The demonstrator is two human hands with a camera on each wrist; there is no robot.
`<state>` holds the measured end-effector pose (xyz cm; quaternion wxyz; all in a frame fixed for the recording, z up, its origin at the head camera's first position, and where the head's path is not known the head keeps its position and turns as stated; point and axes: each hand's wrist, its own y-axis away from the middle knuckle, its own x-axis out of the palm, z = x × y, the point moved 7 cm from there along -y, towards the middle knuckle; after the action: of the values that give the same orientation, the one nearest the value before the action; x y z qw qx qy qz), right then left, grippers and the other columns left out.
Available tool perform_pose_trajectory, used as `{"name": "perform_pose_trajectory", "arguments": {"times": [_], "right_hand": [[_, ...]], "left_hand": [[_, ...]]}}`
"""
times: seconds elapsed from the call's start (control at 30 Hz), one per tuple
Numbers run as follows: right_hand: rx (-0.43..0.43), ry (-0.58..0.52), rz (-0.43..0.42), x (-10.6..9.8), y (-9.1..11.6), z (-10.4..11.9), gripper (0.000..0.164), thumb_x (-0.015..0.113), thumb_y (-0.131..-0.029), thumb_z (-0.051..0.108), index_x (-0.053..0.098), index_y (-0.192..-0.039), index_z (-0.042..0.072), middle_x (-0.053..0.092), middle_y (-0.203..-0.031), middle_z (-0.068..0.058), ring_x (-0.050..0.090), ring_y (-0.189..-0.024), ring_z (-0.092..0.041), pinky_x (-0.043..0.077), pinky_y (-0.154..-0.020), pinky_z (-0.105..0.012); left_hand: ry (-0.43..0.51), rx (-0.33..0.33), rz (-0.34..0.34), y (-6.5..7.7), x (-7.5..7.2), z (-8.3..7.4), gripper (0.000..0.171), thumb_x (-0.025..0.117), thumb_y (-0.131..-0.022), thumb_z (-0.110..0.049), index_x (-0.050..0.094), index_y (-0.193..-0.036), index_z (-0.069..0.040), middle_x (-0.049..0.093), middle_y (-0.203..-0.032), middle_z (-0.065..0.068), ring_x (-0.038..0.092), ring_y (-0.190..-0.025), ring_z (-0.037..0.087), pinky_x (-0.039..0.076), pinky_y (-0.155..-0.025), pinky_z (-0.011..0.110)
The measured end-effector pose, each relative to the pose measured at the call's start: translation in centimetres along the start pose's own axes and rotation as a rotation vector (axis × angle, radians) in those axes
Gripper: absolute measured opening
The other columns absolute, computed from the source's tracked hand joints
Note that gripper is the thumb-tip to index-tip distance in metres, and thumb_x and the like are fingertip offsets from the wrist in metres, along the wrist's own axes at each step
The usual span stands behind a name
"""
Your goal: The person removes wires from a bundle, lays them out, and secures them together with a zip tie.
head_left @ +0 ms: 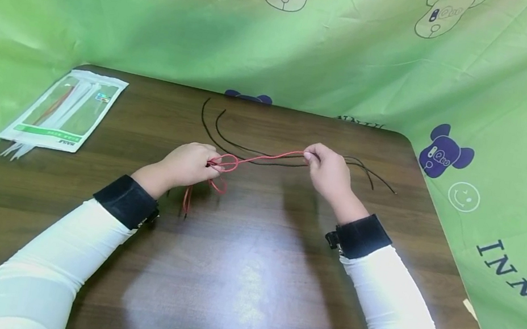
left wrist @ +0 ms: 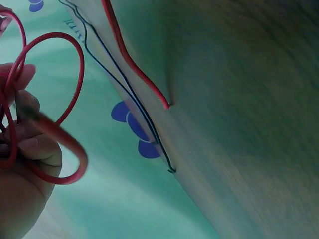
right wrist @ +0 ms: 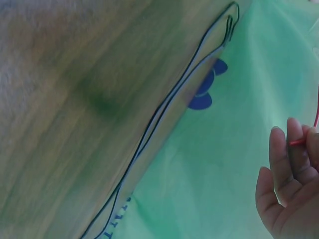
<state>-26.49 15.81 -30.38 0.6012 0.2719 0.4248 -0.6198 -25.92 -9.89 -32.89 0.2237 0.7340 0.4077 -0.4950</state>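
Observation:
A thin red wire [head_left: 270, 157] runs between the two hands above the table. My left hand [head_left: 189, 164] grips its looped part, and the loops [left wrist: 82, 64] stick out past the fingers in the left wrist view. Below that hand, loose red ends hang down. Thumb and fingers of my right hand [head_left: 329, 175] pinch the wire at the other side; in the right wrist view, a short red tip [right wrist: 297, 143] shows at the fingers of the right hand [right wrist: 294, 184]. Behind the hands, two black wires [head_left: 208, 130] lie curved on the table.
A clear and white packet [head_left: 64, 113] of white strips lies at the table's back left, with strip ends poking out of its lower edge. Green printed cloth [head_left: 191, 32] hangs along the back and sides of the brown wooden table [head_left: 253, 232].

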Motion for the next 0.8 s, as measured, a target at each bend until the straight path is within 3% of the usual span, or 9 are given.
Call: {"name": "perform_pose_trajectory", "arguments": {"times": [0.1, 0.23, 0.37, 0.5, 0.63, 0.8], "right_hand": [[0.007, -0.005, -0.012, -0.3, -0.1, -0.1, 0.017, 0.054, -0.099, 0.021, 0.066, -0.102, 0.010, 0.071, -0.093, -0.008, 0.058, -0.074, -0.025, 0.044, -0.070, -0.045], [0.014, -0.010, -0.019, -0.6, -0.3, -0.3, 0.018, 0.052, -0.100, 0.021, 0.065, -0.104, 0.009, 0.071, -0.094, -0.008, 0.060, -0.076, -0.025, 0.045, -0.070, -0.044], [0.025, -0.021, -0.036, -0.9, -0.5, -0.7, 0.018, 0.052, -0.100, 0.020, 0.065, -0.104, 0.008, 0.071, -0.095, -0.009, 0.062, -0.079, -0.025, 0.045, -0.070, -0.043], [0.032, -0.033, -0.048, -1.3, -0.6, -1.1, 0.017, 0.052, -0.100, 0.019, 0.064, -0.103, 0.007, 0.070, -0.094, -0.010, 0.063, -0.080, -0.026, 0.045, -0.071, -0.043], [0.057, -0.046, -0.077, -1.8, -0.6, -2.0, 0.018, 0.050, -0.101, 0.017, 0.064, -0.103, 0.005, 0.070, -0.094, -0.012, 0.062, -0.081, -0.028, 0.045, -0.070, -0.042], [0.072, -0.057, -0.066, -2.1, -0.3, -3.1, 0.020, 0.049, -0.101, 0.016, 0.063, -0.104, 0.002, 0.069, -0.096, -0.016, 0.063, -0.084, -0.029, 0.045, -0.071, -0.041]], "left_hand": [[0.031, -0.013, 0.004, 0.1, -0.1, 0.4, 0.026, 0.064, -0.085, -0.016, 0.052, -0.062, -0.017, 0.045, -0.073, -0.001, 0.042, -0.065, 0.016, 0.034, -0.060, 0.028], [0.084, 0.032, -0.014, 0.2, -0.1, 0.5, 0.024, 0.065, -0.077, -0.007, 0.050, -0.061, -0.014, 0.043, -0.075, 0.001, 0.041, -0.071, 0.018, 0.033, -0.063, 0.029], [0.131, 0.028, -0.018, 0.3, -0.1, 0.6, 0.023, 0.063, -0.073, -0.002, 0.048, -0.059, -0.014, 0.050, -0.074, -0.002, 0.044, -0.070, 0.015, 0.034, -0.061, 0.027], [0.191, -0.071, 0.044, 0.5, 0.3, 1.2, 0.028, 0.067, -0.085, -0.018, 0.050, -0.063, -0.013, 0.053, -0.062, -0.005, 0.043, -0.056, 0.012, 0.034, -0.054, 0.026], [0.210, -0.157, 0.070, 0.8, 0.5, 2.1, 0.045, 0.067, -0.089, -0.042, 0.044, -0.064, -0.013, 0.036, -0.056, -0.005, 0.033, -0.053, 0.013, 0.029, -0.052, 0.027], [0.176, -0.191, 0.028, 1.0, 0.1, 2.9, 0.046, 0.055, -0.097, -0.042, 0.040, -0.063, -0.014, 0.031, -0.059, -0.004, 0.032, -0.056, 0.015, 0.029, -0.055, 0.029]]}}
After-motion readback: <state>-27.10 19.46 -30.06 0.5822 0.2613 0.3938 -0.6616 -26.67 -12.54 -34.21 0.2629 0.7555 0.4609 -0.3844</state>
